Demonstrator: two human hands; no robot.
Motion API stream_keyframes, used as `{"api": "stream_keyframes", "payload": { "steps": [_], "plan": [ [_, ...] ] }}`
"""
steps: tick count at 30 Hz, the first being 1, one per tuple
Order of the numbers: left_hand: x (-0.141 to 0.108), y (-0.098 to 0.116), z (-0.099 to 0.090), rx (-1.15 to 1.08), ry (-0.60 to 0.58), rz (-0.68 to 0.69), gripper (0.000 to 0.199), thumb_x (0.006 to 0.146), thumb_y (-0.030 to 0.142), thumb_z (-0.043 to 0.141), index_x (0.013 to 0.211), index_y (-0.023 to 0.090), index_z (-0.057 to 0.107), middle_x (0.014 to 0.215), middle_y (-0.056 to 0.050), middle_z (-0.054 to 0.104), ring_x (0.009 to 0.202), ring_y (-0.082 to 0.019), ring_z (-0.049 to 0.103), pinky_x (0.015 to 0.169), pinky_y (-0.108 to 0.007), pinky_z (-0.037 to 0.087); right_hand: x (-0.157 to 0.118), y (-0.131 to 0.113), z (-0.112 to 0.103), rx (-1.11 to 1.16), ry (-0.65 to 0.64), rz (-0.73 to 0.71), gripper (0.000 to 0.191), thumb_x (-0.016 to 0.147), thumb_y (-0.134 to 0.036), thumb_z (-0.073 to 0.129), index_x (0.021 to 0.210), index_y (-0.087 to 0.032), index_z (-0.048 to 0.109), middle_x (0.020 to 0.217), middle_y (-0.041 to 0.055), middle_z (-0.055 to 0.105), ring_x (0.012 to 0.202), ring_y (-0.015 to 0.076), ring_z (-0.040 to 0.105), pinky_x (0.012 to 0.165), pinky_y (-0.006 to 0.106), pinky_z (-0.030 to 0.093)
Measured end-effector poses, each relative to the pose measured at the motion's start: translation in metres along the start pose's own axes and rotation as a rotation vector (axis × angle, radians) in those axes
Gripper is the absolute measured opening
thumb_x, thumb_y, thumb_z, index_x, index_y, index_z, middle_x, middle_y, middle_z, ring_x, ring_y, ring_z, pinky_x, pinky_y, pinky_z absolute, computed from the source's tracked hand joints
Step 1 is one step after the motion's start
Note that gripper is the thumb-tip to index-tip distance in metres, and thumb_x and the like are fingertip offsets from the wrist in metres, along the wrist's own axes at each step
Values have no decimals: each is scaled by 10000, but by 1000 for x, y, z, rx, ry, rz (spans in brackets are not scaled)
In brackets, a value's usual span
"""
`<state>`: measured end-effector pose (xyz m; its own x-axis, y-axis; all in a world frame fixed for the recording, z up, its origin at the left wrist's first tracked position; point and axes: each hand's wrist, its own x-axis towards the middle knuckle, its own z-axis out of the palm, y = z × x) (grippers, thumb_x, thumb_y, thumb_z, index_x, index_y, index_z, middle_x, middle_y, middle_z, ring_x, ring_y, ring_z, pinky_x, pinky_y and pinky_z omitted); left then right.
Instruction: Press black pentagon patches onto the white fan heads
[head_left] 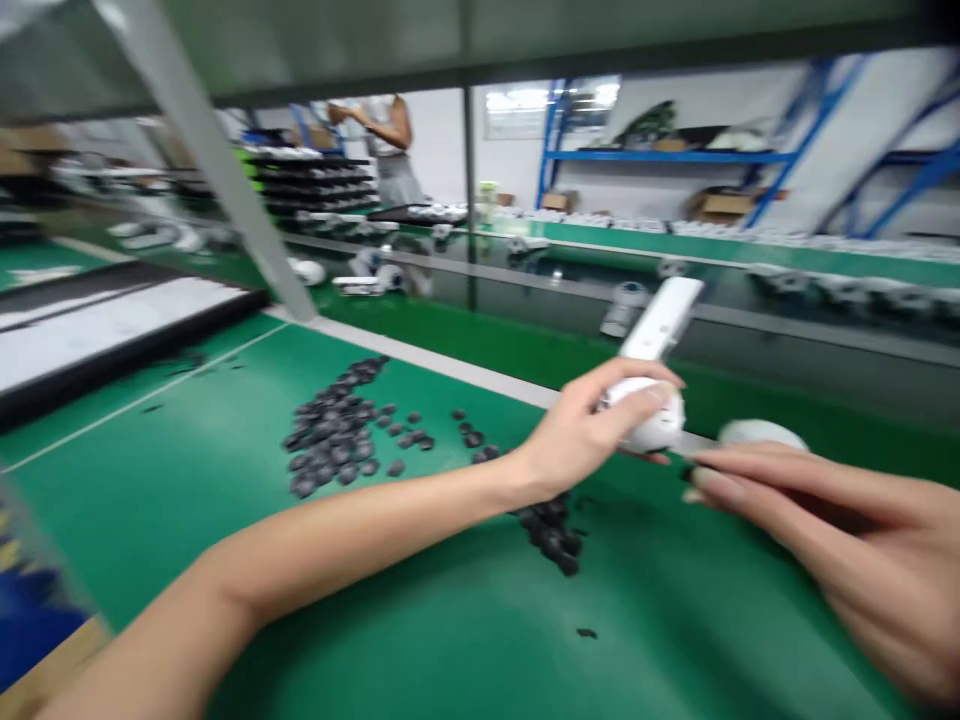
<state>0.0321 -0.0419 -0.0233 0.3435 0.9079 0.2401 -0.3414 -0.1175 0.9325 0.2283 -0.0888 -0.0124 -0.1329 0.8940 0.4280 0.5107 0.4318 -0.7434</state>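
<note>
My left hand (585,430) grips the round white body of a plastic device (652,370), whose flat white bar stands up and away from my palm. My right hand (825,510) is just to the right of it, with its fingertips pinched on a small black piece (686,473). Behind those fingertips lies a white dome-shaped part (757,433). Several small black rubber-like pieces (334,430) are heaped on the green work mat (450,640), and another cluster (551,535) lies beneath my left wrist, partly hidden by it.
A grey strut (202,160) slants across the upper left. A black-framed white panel (112,330) lies at the left. Beyond the mat's pale edge, white units sit along a green assembly line. A standing person (382,140) and blue shelving (667,155) are at the back.
</note>
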Motion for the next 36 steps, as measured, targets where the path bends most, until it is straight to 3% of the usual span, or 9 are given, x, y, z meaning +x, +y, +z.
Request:
{"api": "stream_keyframes", "payload": {
  "steps": [2, 5, 9, 13, 17, 25, 30, 36],
  "plan": [
    [-3, 4, 4, 42, -12, -15, 256, 946, 439, 704, 1062, 212, 692, 961, -26, 649, 793, -155, 628, 680, -216, 545, -5, -13, -11, 124, -18, 113, 158, 851, -486, 855, 893, -342, 907, 905, 46, 847, 819, 284, 814, 729, 320, 688],
    [-8, 8, 8, 112, -16, -13, 277, 993, 477, 657, 1095, 221, 685, 982, -28, 640, 775, -152, 588, 663, -224, 505, 4, -24, -9, 326, -13, 201, 79, 824, -384, 882, 861, -317, 902, 866, 40, 836, 786, 247, 806, 731, 300, 690],
    [-10, 7, 10, 173, -27, 21, 261, 1028, 468, 636, 1117, 226, 677, 1036, -40, 663, 822, -173, 615, 708, -259, 513, 10, -26, -6, 512, 8, 265, 132, 795, -365, 926, 880, -269, 890, 851, 47, 827, 762, 230, 803, 760, 335, 704],
    [-11, 8, 9, 293, -27, 94, 238, 1068, 446, 597, 1137, 237, 689, 980, -20, 660, 786, -165, 585, 709, -271, 479, 8, -26, -8, 576, 7, 299, 279, 715, -421, 994, 873, -228, 870, 831, 58, 821, 753, 236, 803, 761, 361, 707],
    [-14, 12, 9, 450, -20, 160, 229, 1084, 424, 570, 1145, 251, 707, 1029, -21, 683, 832, -180, 594, 757, -287, 487, 11, -25, -8, 591, -8, 333, 301, 645, -415, 1027, 801, -217, 862, 806, 51, 812, 749, 227, 793, 771, 348, 700],
    [-18, 12, 11, 494, -3, 196, 228, 1094, 420, 552, 1169, 279, 715, 1122, -23, 688, 906, -190, 619, 827, -304, 516, 14, -22, -3, 660, -10, 395, 362, 565, -428, 1055, 739, -210, 825, 744, 31, 789, 687, 191, 764, 728, 318, 684],
    [-19, 12, 10, 538, 12, 224, 226, 1096, 409, 546, 1168, 271, 709, 1117, -29, 680, 933, -198, 618, 855, -310, 514, 11, -19, 3, 646, -8, 372, 416, 626, -492, 1028, 756, -185, 779, 708, 18, 755, 668, 177, 748, 676, 285, 654],
    [-22, 10, 11, 589, 5, 267, 238, 1122, 407, 507, 1205, 283, 692, 1213, -39, 647, 1017, -202, 616, 856, -302, 507, -1, -18, 17, 550, 80, 219, 390, 845, -541, 886, 781, -189, 730, 720, 18, 715, 658, 159, 683, 605, 257, 572]
  ]
}}
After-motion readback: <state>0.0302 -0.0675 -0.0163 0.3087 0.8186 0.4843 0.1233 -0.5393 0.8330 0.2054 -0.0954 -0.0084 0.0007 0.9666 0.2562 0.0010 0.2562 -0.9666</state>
